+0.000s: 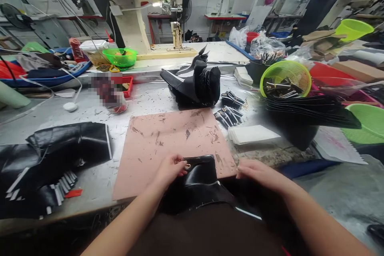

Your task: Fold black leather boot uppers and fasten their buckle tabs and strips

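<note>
A shiny black leather piece (pixel 201 173) lies over the near edge of the pink board (pixel 168 136) and hangs down toward my lap. My left hand (pixel 171 170) pinches its upper left edge, right beside a small gold-coloured metal ring (pixel 187 166). At the board's near right corner is my right hand (pixel 255 171), its fingers closed. What those fingers hold, if anything, is too small to make out. Small black straps with metal rings (pixel 228 116) lie in bundles just beyond the board's right side.
Folded black leather pieces (pixel 72 144) lie on the left, and a black stack (pixel 195 84) stands behind the board. On the right are white strips (pixel 253 134), a yellow-green basket (pixel 286 78) and layered black sheets (pixel 309 112). A sewing machine (pixel 135 20) rises at the back.
</note>
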`<state>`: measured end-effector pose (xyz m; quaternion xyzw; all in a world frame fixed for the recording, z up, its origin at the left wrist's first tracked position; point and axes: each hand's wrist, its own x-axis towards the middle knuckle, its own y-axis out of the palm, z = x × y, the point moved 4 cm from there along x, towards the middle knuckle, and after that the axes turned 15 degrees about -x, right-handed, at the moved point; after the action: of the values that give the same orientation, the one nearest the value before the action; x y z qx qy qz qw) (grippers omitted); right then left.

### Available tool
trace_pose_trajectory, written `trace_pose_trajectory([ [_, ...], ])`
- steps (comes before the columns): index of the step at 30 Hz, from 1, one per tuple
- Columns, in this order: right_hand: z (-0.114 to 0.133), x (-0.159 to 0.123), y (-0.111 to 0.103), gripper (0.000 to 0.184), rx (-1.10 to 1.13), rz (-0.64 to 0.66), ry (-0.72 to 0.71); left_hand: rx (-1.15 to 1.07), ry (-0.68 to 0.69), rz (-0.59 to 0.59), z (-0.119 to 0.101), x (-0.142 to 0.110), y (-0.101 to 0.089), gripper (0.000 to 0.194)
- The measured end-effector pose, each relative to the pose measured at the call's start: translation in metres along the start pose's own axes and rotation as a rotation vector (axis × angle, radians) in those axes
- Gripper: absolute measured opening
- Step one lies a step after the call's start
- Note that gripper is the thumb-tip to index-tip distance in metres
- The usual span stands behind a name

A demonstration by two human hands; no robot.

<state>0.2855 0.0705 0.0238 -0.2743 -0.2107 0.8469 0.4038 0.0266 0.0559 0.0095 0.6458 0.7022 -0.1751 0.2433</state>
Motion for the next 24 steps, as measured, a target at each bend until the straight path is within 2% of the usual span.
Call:
trace_pose_trajectory([
  [2,0.001,-0.006,0.0,0.032,-0.176,-0.015,-0.066,0.031,-0.009,-0.031,0.0,0.001,0.003,0.012],
  [6,0.016,-0.001,0.011,0.019,-0.342,-0.254,-0.216,0.15,-0.025,-0.078,0.0,0.003,0.008,0.014],
  [10,0.033,0.01,0.033,0.023,-0.435,-0.422,-0.451,0.257,-0.026,-0.095,0.004,0.008,0.007,0.016],
  [12,0.037,0.013,0.041,0.024,-0.498,-0.485,-0.524,0.284,-0.029,-0.104,0.005,0.009,0.006,0.018],
  [17,0.035,0.016,0.049,0.027,-0.593,-0.569,-0.562,0.326,-0.077,-0.118,0.007,0.009,0.007,0.024],
  [24,0.035,0.017,0.047,0.029,-0.613,-0.553,-0.574,0.295,-0.084,-0.132,0.015,0.012,0.006,0.03],
])
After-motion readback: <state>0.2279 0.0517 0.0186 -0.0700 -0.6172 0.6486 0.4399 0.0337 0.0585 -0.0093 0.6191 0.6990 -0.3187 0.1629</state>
